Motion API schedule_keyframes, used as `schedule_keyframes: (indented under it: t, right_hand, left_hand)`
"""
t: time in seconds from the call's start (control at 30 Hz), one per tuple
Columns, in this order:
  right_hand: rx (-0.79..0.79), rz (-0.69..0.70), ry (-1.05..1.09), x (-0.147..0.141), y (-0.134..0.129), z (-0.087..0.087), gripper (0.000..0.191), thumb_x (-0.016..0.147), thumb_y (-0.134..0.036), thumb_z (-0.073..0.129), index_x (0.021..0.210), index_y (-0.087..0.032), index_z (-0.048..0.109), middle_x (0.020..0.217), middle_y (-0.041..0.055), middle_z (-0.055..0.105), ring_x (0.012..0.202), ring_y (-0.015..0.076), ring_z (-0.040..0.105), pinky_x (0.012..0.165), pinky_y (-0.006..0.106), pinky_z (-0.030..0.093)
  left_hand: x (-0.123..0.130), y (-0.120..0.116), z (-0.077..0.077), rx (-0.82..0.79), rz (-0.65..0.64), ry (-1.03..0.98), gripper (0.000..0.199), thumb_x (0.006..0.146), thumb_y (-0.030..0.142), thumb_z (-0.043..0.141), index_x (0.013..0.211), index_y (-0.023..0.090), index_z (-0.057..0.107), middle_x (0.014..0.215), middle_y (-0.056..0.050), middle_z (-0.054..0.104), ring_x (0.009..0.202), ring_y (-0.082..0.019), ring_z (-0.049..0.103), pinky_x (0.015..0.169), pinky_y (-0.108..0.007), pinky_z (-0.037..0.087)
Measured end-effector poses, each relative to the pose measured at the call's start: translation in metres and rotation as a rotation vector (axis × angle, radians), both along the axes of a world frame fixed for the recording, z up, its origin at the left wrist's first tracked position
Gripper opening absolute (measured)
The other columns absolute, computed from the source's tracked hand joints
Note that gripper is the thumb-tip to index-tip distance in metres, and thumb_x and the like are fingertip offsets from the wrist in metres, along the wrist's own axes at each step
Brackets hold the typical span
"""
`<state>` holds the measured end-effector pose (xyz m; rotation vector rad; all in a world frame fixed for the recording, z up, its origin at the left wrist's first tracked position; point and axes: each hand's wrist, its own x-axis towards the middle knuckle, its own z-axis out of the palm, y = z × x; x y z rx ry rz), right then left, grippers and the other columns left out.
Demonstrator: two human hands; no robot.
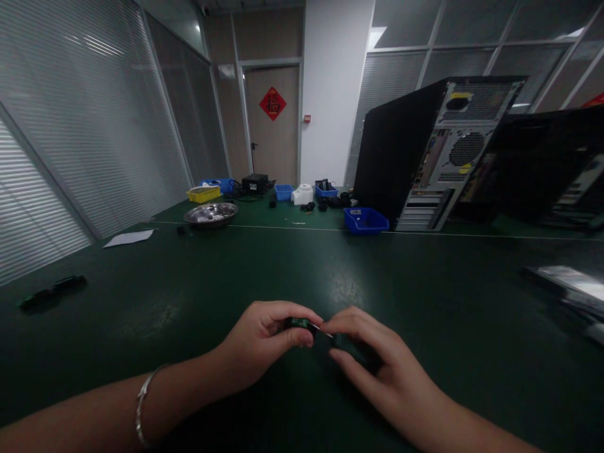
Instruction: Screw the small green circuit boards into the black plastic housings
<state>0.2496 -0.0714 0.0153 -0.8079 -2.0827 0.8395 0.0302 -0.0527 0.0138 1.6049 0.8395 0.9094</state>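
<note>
Low over the table's middle, my left hand (268, 340) pinches a small dark part with a green circuit board (299, 323) between thumb and fingers. From the board's right end a thin pale strip (322, 329) runs towards my right hand (377, 358). My right fingertips are curled around a small dark piece (333, 340) at the strip's other end; its kind is too dim to tell. Both hands are close together, and my right fingers partly hide the piece. A silvery bracelet (141, 399) circles my left wrist.
The green table (212, 270) bears a metal bowl (211, 214), a yellow tray (204, 194), and a blue bin (365, 221) beside a computer tower (401, 151). A dark green-edged part (53, 294) lies far left, paper (129, 238) behind it. A blurred metallic object (576, 283) lies right.
</note>
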Motion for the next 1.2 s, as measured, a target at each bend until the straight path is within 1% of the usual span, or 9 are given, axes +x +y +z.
schedule_keyframes:
  t: [0.17,0.27,0.37,0.5,0.67,0.73,0.87,1.03,1.2]
  right_hand:
    - [-0.007,-0.018,0.02,0.0015,-0.0014,0.0025,0.026,0.091,-0.009,0.056,0.111,-0.024,0.063,0.101,0.0038,0.065,0.093,0.0183,0.062,0.081,0.029,0.05]
    - [0.002,-0.023,0.032,0.0022,-0.0031,0.0037,0.026,0.091,-0.009,0.055,0.111,-0.024,0.062,0.1,0.0036,0.064,0.092,0.0178,0.062,0.079,0.028,0.049]
    - [0.015,-0.019,0.038,0.0023,-0.004,0.0036,0.026,0.092,-0.009,0.054,0.112,-0.024,0.061,0.1,0.0033,0.063,0.091,0.0175,0.062,0.078,0.028,0.049]
    - [0.034,0.01,0.024,0.0021,-0.0038,0.002,0.028,0.093,-0.008,0.054,0.114,-0.026,0.06,0.102,0.003,0.063,0.094,0.0177,0.061,0.082,0.029,0.049]
    - [0.034,0.023,-0.015,0.003,-0.0038,0.0002,0.03,0.093,-0.008,0.053,0.116,-0.026,0.059,0.105,0.003,0.062,0.097,0.0177,0.061,0.084,0.03,0.05]
    - [0.031,0.015,-0.025,0.0033,-0.0033,-0.0003,0.03,0.093,-0.008,0.054,0.116,-0.026,0.059,0.104,0.0033,0.062,0.096,0.0179,0.061,0.083,0.03,0.05]
    - [0.035,0.013,-0.029,0.0029,-0.0014,-0.0011,0.029,0.093,-0.009,0.054,0.115,-0.026,0.059,0.104,0.0027,0.063,0.095,0.0171,0.061,0.083,0.029,0.05]
    - [0.01,0.007,-0.038,0.0038,-0.0008,-0.0012,0.028,0.093,-0.009,0.055,0.115,-0.026,0.06,0.103,0.0021,0.063,0.095,0.0168,0.061,0.083,0.029,0.05]
    - [0.007,0.001,-0.033,0.0037,-0.0012,-0.0022,0.027,0.092,-0.009,0.055,0.113,-0.025,0.062,0.101,0.0023,0.063,0.094,0.0171,0.061,0.082,0.029,0.05]
  left_hand:
    - [0.0021,0.0016,-0.0015,-0.124,-0.018,-0.175,0.027,0.081,0.012,0.07,0.106,0.018,0.063,0.095,-0.004,0.074,0.082,-0.016,0.066,0.076,-0.029,0.051]
    - [0.0032,0.0026,-0.0024,-0.164,-0.048,-0.255,0.024,0.079,0.007,0.072,0.095,0.018,0.056,0.095,-0.004,0.074,0.091,-0.016,0.067,0.083,-0.03,0.049]
    - [0.0034,0.0033,-0.0031,-0.146,-0.075,-0.267,0.023,0.077,0.005,0.073,0.089,0.016,0.058,0.096,-0.004,0.072,0.095,-0.017,0.066,0.088,-0.032,0.048]
    - [0.0034,0.0041,-0.0027,-0.131,-0.078,-0.271,0.023,0.073,0.004,0.074,0.089,0.016,0.063,0.093,-0.002,0.067,0.09,-0.015,0.062,0.082,-0.029,0.047]
    - [0.0037,0.005,-0.0009,-0.118,-0.033,-0.222,0.02,0.072,0.007,0.075,0.087,0.016,0.064,0.083,0.001,0.062,0.081,-0.014,0.058,0.075,-0.028,0.044]
    - [0.0036,0.0054,-0.0012,-0.137,-0.023,-0.228,0.021,0.073,0.008,0.075,0.089,0.016,0.062,0.083,0.001,0.062,0.081,-0.014,0.059,0.075,-0.028,0.045]
    - [0.0031,0.0066,-0.0037,-0.176,-0.004,-0.272,0.033,0.071,0.006,0.077,0.093,0.017,0.055,0.084,0.001,0.064,0.08,-0.014,0.063,0.075,-0.029,0.048]
    - [0.0034,0.0074,-0.004,-0.218,-0.014,-0.311,0.028,0.072,0.005,0.076,0.081,0.015,0.051,0.083,0.0,0.065,0.073,-0.016,0.067,0.066,-0.029,0.052]
    - [0.0029,0.0073,-0.0021,-0.208,0.008,-0.297,0.025,0.07,0.003,0.076,0.081,0.013,0.056,0.079,0.0,0.067,0.074,-0.015,0.067,0.067,-0.027,0.052]
